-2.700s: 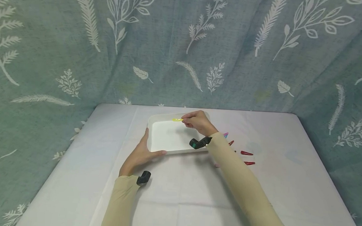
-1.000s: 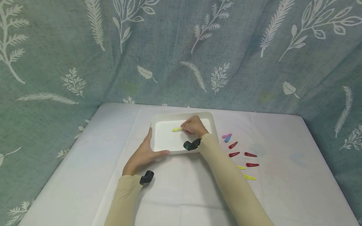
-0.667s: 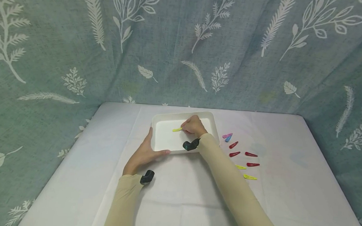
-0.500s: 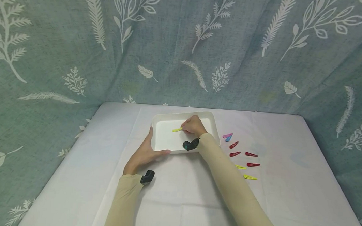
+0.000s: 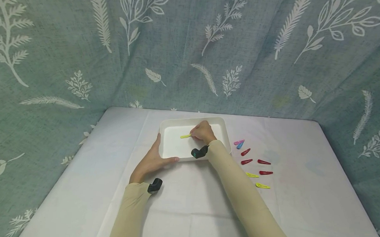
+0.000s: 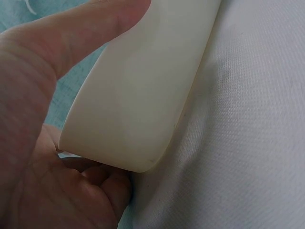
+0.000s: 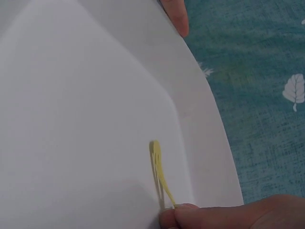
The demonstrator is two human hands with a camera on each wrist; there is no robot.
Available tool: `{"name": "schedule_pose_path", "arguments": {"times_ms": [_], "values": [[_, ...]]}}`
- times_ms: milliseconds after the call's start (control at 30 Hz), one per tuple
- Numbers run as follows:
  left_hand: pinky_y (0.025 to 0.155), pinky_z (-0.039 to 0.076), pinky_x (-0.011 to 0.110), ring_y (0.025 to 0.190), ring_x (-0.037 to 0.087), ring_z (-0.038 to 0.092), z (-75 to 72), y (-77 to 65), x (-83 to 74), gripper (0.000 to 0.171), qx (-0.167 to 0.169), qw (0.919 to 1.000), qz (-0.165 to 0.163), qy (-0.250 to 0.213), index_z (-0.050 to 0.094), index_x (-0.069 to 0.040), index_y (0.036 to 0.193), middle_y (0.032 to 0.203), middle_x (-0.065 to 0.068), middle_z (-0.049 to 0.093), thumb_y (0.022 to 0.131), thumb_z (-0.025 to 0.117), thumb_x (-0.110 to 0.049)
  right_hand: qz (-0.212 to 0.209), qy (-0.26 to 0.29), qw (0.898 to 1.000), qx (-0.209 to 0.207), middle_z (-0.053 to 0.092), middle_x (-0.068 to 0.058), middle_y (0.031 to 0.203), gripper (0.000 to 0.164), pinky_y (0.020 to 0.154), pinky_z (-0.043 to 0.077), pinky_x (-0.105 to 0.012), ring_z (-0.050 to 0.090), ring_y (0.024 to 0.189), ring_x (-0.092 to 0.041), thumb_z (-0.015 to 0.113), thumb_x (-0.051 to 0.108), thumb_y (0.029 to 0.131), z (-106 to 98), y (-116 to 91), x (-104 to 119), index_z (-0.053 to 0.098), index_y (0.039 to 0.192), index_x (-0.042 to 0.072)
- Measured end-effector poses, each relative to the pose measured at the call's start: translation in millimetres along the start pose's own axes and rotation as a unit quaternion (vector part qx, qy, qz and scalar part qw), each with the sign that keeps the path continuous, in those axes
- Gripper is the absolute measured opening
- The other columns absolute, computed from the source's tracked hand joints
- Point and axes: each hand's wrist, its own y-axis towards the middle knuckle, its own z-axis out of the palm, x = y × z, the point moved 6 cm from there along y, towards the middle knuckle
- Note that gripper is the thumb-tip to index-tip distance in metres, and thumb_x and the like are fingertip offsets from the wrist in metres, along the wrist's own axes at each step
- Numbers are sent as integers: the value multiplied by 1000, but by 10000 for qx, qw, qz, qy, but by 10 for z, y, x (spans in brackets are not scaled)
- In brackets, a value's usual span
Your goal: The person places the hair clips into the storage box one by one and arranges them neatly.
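Observation:
My right hand (image 5: pixel 203 131) pinches the narrow end of a yellow snap hair clip (image 5: pixel 185 136) between thumb and fingertips, inside a white rectangular tray (image 5: pixel 175 151). In the right wrist view the wide end of the clip (image 7: pixel 157 151) points away from the fingers, low over the tray floor, its shadow right beside it. My left hand (image 5: pixel 151 161) holds the tray's near left corner. Its thumb (image 6: pixel 95 28) lies along the near rim, while the other fingers are around the left side, as the left wrist view shows.
Right of the tray lie several red hair clips (image 5: pixel 264 161), two yellow hair clips (image 5: pixel 262 186), and a pink hair clip (image 5: pixel 238 142) against a blue hair clip (image 5: pixel 240 145). A white cloth covers the table (image 5: pixel 172 217). Behind it hangs a green leaf-patterned curtain (image 5: pixel 181 35).
Since the earliest frame, my right hand has lowered the yellow hair clip toward the tray floor, and more clips show beside the arm. My left hand stays on the tray.

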Motion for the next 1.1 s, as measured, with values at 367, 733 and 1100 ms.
{"name": "schedule_pose_path", "arguments": {"times_ms": [367, 733, 1100], "values": [[128, 24, 59, 159, 30, 24, -6, -10, -11, 142, 16, 10000, -79, 5, -11, -23, 167, 176, 7, 13, 74, 91, -52, -142, 50, 9998, -139, 73, -3, 75, 10, 57, 46, -19, 56, 63, -11, 77, 4, 86, -24, -56, -3, 82, 95, 2], [128, 20, 60, 162, 35, 14, 24, -19, 38, 144, 108, 9992, -358, 124, -15, -20, 166, 176, 10, 4, 74, 89, -56, -64, 286, 9995, -153, 77, -6, 90, 12, 64, 45, -19, 56, 73, -12, 77, 7, 86, -66, -111, -47, 82, 96, 3], [129, 19, 61, 163, 36, 11, 9, -7, 47, 143, 65, 9991, -413, 117, -15, -19, 166, 176, 10, 3, 74, 89, -56, -521, 913, 9945, 21, 77, -12, 101, 16, 77, 61, -25, 66, 79, -12, 73, 9, 93, -343, -299, 123, 80, 105, 1]]}}
